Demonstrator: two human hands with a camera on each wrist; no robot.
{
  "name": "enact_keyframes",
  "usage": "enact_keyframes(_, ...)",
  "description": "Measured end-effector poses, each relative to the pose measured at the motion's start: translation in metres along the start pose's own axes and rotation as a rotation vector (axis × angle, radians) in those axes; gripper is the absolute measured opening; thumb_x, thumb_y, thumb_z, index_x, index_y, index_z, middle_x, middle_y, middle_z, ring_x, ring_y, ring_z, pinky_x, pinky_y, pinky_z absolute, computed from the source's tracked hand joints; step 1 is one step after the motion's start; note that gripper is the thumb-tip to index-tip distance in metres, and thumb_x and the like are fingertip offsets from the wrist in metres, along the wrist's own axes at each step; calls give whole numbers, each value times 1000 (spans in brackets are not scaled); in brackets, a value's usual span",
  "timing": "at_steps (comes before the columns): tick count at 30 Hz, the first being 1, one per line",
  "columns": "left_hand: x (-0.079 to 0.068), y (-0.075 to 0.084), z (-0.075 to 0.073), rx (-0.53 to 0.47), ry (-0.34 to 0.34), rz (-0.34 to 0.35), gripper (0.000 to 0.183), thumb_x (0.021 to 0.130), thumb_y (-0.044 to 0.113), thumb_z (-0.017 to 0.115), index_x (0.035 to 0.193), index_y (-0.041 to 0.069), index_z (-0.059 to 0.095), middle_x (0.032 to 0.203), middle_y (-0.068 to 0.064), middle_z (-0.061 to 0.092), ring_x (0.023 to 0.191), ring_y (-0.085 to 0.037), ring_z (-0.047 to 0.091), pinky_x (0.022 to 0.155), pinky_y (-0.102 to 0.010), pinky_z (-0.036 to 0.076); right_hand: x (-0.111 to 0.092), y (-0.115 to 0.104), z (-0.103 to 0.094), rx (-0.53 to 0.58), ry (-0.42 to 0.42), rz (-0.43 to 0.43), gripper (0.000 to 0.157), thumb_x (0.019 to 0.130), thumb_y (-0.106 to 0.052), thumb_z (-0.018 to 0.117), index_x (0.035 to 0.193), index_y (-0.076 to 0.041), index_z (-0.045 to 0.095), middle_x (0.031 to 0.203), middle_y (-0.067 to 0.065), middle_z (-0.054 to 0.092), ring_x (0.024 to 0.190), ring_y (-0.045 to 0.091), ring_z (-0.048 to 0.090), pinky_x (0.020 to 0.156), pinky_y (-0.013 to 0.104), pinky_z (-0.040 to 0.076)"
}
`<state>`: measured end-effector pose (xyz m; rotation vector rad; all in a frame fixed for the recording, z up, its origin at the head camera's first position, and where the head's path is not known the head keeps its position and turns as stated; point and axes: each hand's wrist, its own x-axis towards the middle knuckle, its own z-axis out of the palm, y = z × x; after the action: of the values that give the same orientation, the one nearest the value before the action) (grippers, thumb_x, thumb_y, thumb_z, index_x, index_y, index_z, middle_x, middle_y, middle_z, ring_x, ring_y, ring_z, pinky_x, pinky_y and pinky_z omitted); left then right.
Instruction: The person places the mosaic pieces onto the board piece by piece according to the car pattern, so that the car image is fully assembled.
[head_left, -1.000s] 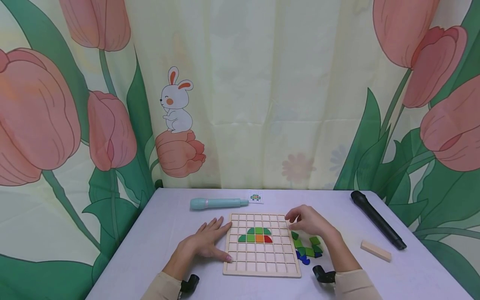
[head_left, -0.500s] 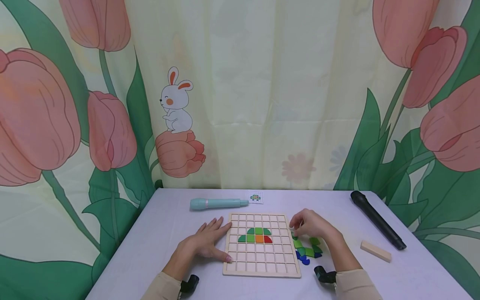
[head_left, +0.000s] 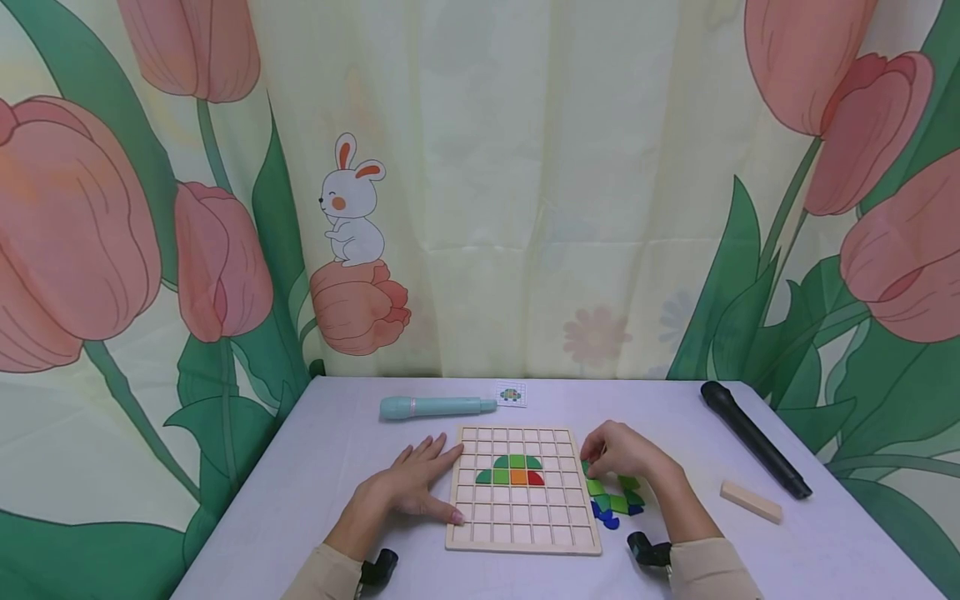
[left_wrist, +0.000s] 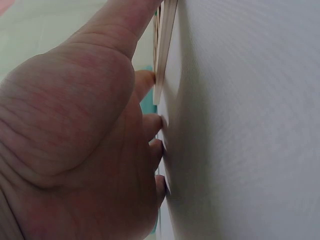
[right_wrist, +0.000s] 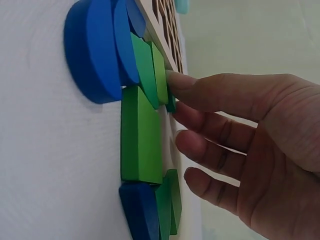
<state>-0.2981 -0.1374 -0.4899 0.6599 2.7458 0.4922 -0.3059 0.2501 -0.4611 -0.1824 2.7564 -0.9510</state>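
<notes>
My left hand (head_left: 411, 485) lies spread at the left side of a wooden grid board (head_left: 525, 536), its thumb on the frame and a fingertip at the upper left edge. Green, orange and red blocks fill a rounded patch of the grid. Beyond the right edge, my right hand (head_left: 626, 450) pinches a dark green block (right_wrist: 171, 103) between thumb and index finger, low beside the board; its other fingers are loosely bent. Close by lie loose pieces, among them a light green square block (right_wrist: 142, 137) and a rounded blue block (right_wrist: 90, 50).
A small picture card (head_left: 512, 394) and a light teal microphone-shaped stick (head_left: 438, 406) lie behind the board. Toward the right are a wooden bar (head_left: 752, 502) and a long black microphone (head_left: 757, 440). A printed curtain (head_left: 525, 208) hangs behind the table (head_left: 375, 550).
My right hand has moved slightly right and down from the board's edge to the loose blocks, and its fingers have closed on the dark green one. The left hand has stayed still.
</notes>
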Motion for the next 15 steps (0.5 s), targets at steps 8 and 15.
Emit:
enact_keyframes(8,1,1,0,2,1,-2,119,70,79,79,166,29,29,176,-11,15,163,-34,9,130,-62,11,0,0,0,6,10,10,17,82,1,84,92,-12,79,83,2,68,83,19,58,76,33,50)
enact_keyframes(15,2,-1,0,-3,-1,0,120,69,80,79,166,29,28,176,-10,14,164,-34,8,130,-62,9,1,2,0,11,-13,2,19,83,3,82,92,-12,74,84,4,64,86,19,56,77,34,47)
